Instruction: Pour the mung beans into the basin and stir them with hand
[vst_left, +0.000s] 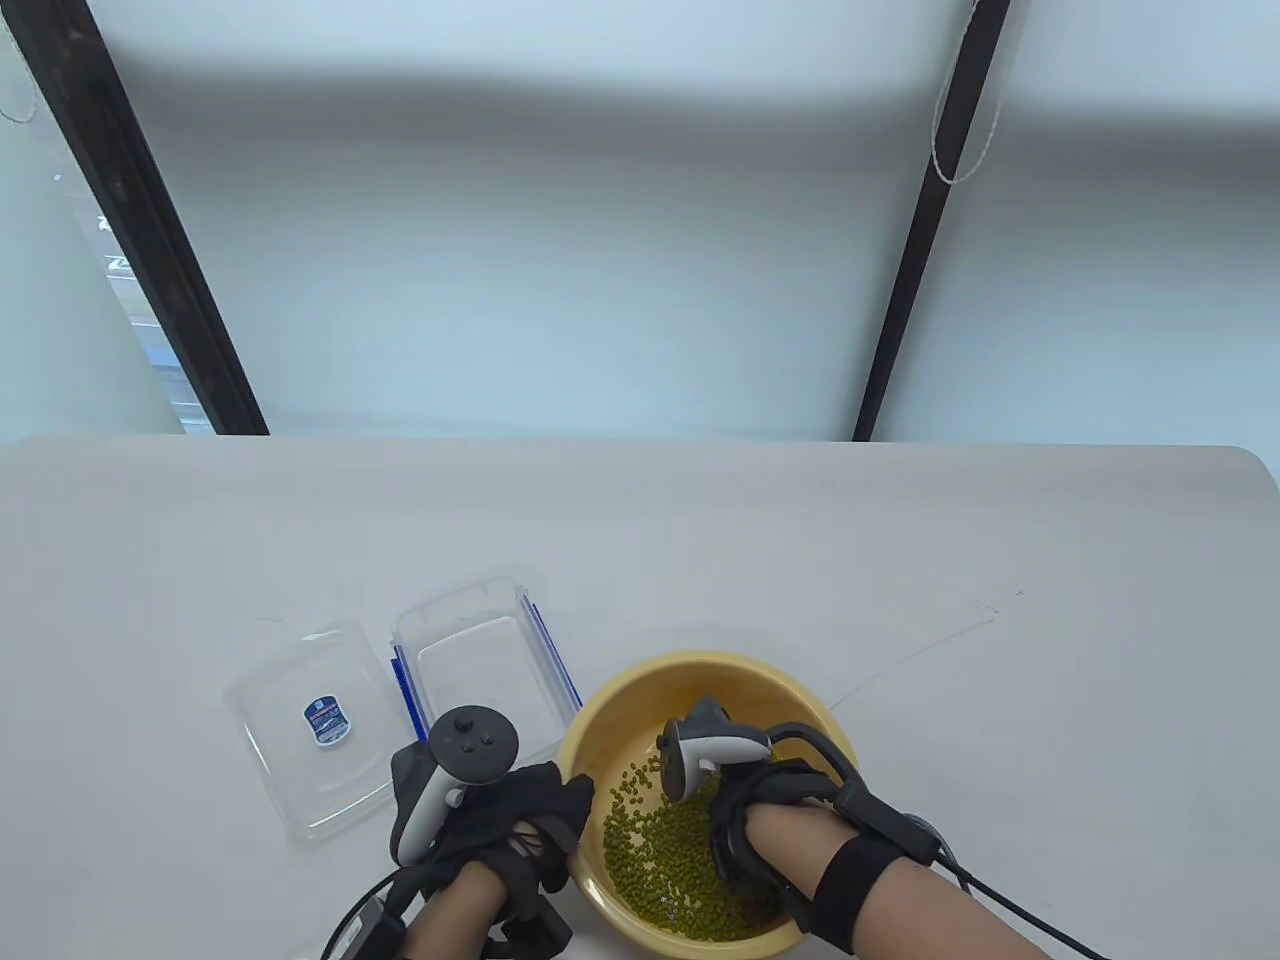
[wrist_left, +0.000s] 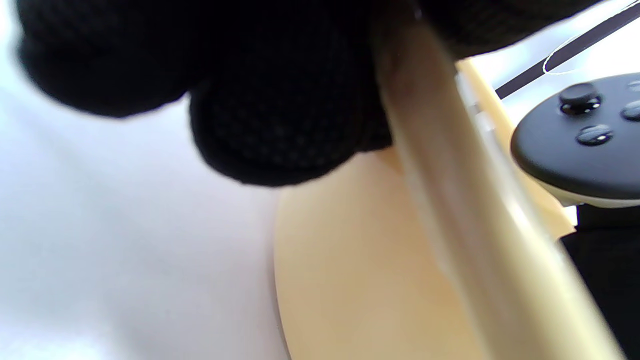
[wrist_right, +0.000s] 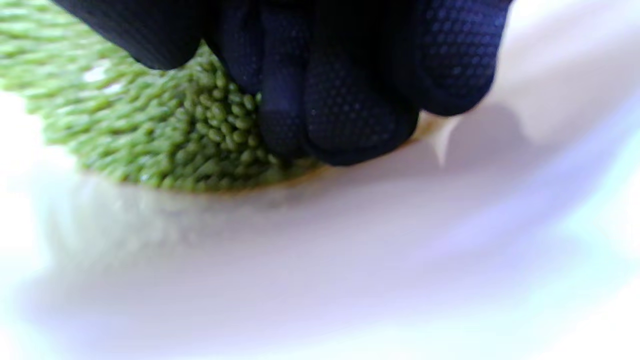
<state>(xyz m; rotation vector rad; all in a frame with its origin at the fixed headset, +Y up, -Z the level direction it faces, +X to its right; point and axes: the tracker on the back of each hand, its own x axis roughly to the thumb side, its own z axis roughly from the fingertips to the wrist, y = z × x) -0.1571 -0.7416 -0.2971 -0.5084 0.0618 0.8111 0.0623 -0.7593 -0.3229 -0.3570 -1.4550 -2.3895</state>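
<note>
A yellow basin (vst_left: 640, 673) stands at the table's front edge with a layer of green mung beans (vst_left: 650, 860) on its floor. My left hand (vst_left: 562, 800) grips the basin's left rim (wrist_left: 450, 175); its gloved fingers (wrist_left: 280, 110) curl down the outer wall. My right hand (vst_left: 722, 812) reaches down inside the basin, under its tracker. In the right wrist view its fingertips (wrist_right: 345, 115) hang close together, touching the mung beans (wrist_right: 175, 130) and the basin floor. The basin wall (wrist_right: 350, 250) fills the lower part of that view, blurred.
An empty clear plastic container (vst_left: 480, 670) with blue clips lies left of the basin. Its clear lid (vst_left: 310, 730), with a small label, lies further left. Glove cables trail off the front edge. The grey table (vst_left: 1000, 650) extends to the right and back.
</note>
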